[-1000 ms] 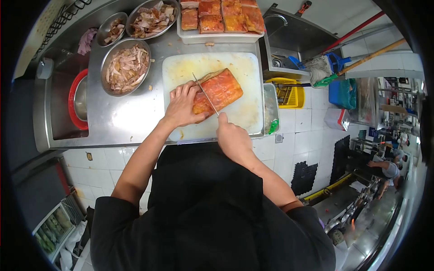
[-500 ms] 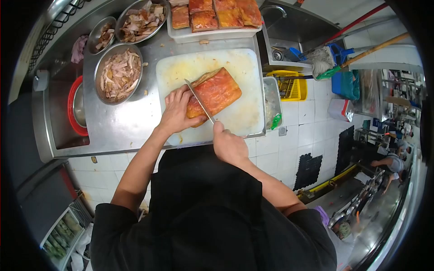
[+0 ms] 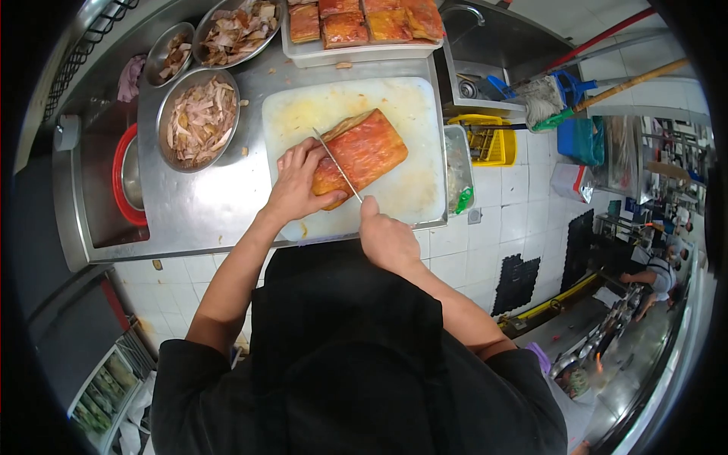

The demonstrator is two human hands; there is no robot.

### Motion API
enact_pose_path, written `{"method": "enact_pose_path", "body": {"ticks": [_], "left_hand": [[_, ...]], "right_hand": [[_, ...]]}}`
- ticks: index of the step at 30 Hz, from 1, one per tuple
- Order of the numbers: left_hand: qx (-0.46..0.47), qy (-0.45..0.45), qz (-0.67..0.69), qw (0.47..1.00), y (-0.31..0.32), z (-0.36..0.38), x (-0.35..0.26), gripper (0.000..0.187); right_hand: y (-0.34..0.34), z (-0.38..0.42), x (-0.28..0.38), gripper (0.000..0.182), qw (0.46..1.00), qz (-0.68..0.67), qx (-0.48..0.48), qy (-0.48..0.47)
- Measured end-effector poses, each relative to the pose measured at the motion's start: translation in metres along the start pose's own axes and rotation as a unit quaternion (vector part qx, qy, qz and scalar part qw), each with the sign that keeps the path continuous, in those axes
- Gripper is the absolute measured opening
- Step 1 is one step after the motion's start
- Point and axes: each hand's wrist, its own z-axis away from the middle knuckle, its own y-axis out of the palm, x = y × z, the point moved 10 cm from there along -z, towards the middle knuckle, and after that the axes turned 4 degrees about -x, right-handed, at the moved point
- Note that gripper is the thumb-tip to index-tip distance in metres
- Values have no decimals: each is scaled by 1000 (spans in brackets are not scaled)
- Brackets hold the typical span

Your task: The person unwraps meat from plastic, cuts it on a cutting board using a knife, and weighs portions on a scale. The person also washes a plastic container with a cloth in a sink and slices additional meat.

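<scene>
A slab of roast pork (image 3: 371,148) with reddish-brown skin lies at a slant on the white cutting board (image 3: 406,193). My left hand (image 3: 294,186) grips its left end, fingers over the far side and thumb along the near edge. In my closed right hand (image 3: 388,239) is the handle of a knife (image 3: 338,164). Its narrow blade lies across the slab just right of my left fingers, tip pointing up and left past the far edge. The handle is hidden inside my fist.
Metal bowls of cut meat (image 3: 201,121) stand left on the steel counter (image 3: 250,205). A white tray (image 3: 360,54) at the back holds several more slabs. A red basin (image 3: 121,178) sits at far left; a clear bin (image 3: 459,171) and yellow basket (image 3: 500,148) are right of the board.
The knife blade now appears thinner, turned more edge-on, at nearly the same place on the slab. My left hand keeps its hold. The whole view has shifted slightly.
</scene>
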Motion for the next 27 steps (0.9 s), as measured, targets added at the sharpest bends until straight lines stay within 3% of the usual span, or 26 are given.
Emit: {"method": "enact_pose_path", "body": {"ticks": [5, 9, 13, 16, 20, 22, 26, 27], "left_hand": [[0, -3, 33, 999, -2, 2, 5, 88], [-10, -1, 20, 1000, -1, 3, 7, 87], [-5, -3, -6, 1000, 0, 3, 8, 86], [-8, -11, -3, 1000, 1, 4, 8, 87], [-20, -2, 0, 1000, 2, 6, 7, 87], [-32, 2, 18, 999, -5, 6, 5, 76], [-18, 6, -40, 999, -13, -23, -8, 56], [-63, 59, -15, 996, -25, -51, -26, 49]], "right_hand": [[-15, 8, 1, 20, 995, -55, 63, 47], [-30, 5, 16, 22, 999, -23, 35, 23], [-32, -50, 35, 24, 1000, -18, -13, 2], [-36, -17, 27, 22, 1000, -23, -10, 15], [-2, -29, 9, 17, 1000, -23, -10, 13], [11, -56, 8, 16, 998, -27, -61, -23], [16, -54, -2, 15, 996, -37, -75, -16], [16, -53, -1, 15, 995, -42, -88, -32]]}}
